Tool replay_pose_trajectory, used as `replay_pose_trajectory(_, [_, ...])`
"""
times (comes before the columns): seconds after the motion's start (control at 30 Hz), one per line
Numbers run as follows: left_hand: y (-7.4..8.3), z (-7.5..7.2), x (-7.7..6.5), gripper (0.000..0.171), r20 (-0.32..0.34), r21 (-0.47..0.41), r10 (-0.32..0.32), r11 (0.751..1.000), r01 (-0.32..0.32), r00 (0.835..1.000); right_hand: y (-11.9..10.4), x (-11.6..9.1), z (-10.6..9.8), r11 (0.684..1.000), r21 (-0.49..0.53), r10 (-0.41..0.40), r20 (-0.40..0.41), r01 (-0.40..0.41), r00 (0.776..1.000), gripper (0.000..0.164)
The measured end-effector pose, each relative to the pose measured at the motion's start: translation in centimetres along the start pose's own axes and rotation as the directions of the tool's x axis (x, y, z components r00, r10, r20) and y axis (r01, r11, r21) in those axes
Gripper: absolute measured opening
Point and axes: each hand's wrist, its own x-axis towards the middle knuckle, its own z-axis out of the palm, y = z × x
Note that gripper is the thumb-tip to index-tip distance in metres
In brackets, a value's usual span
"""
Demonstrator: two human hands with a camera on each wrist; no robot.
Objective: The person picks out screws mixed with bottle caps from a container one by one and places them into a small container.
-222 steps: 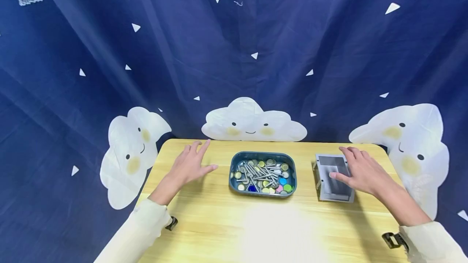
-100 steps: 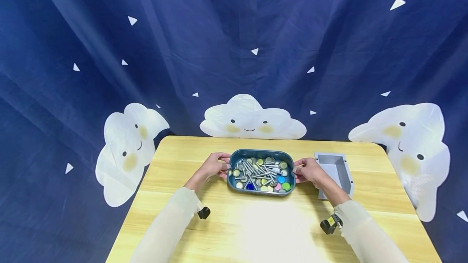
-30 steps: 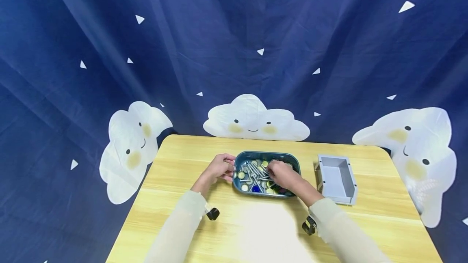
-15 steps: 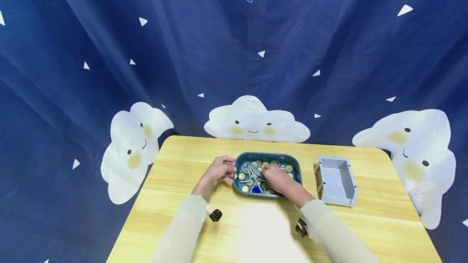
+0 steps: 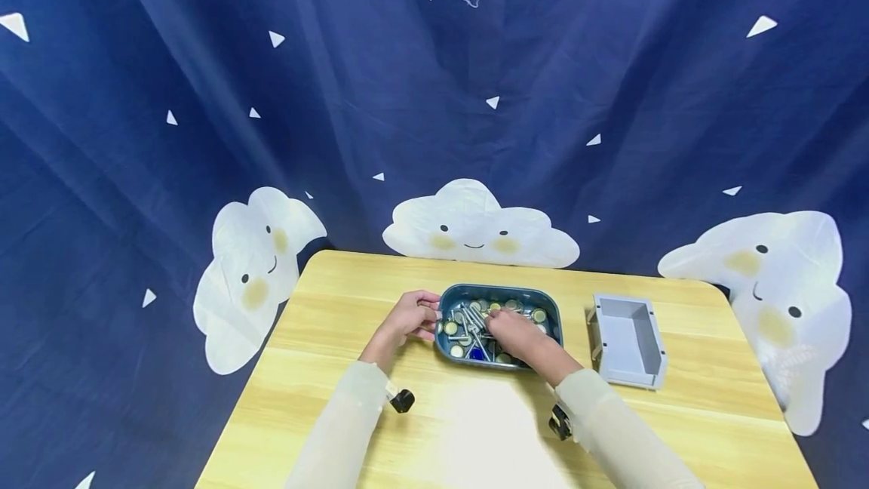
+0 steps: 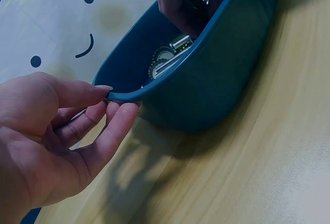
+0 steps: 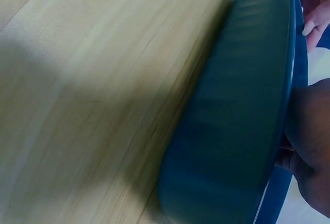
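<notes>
A dark blue-green tub (image 5: 501,290) stands on the table, holding a heap of silvery bolts (image 5: 474,318) and bottle caps (image 5: 457,352). My left hand (image 5: 410,314) pinches the tub's left end. In the left wrist view, its thumb lies over the rim (image 6: 124,97) with fingers beneath. My right hand (image 5: 514,333) reaches down inside the tub, fingers curled among the bolts. Its fingertips are hidden, and whether they pinch anything does not show. From the right wrist view, the tub's outer wall (image 7: 232,105) covers most of what that hand touches.
To the right of the tub, a grey open-front bin (image 5: 627,342) sits on the wooden table (image 5: 720,368). A dark blue curtain (image 5: 543,134) with cloud prints hangs behind the table's back edge.
Both hands went from hovering apart to holding the tub's two ends. The right hand then let go and reached into the tub, shifting slightly left among the bolts. The left hand kept its hold.
</notes>
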Motion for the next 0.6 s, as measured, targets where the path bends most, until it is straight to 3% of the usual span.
replay_pose_trajectory(0.17, [-0.07,-0.11,-0.06,0.047,-0.001,-0.001,-0.003,1.000,0.003,1.000,-0.08,-0.06,-0.15,0.999,-0.041,-0.023,0.001,0.023,1.000,0.012])
replay_pose_trajectory(0.6, [0.15,0.07,-0.28,0.047,-0.014,-0.006,-0.012,1.000,0.012,1.000,0.16,-0.23,-0.80,0.999,-0.034,-0.040,0.032,0.041,0.999,0.013])
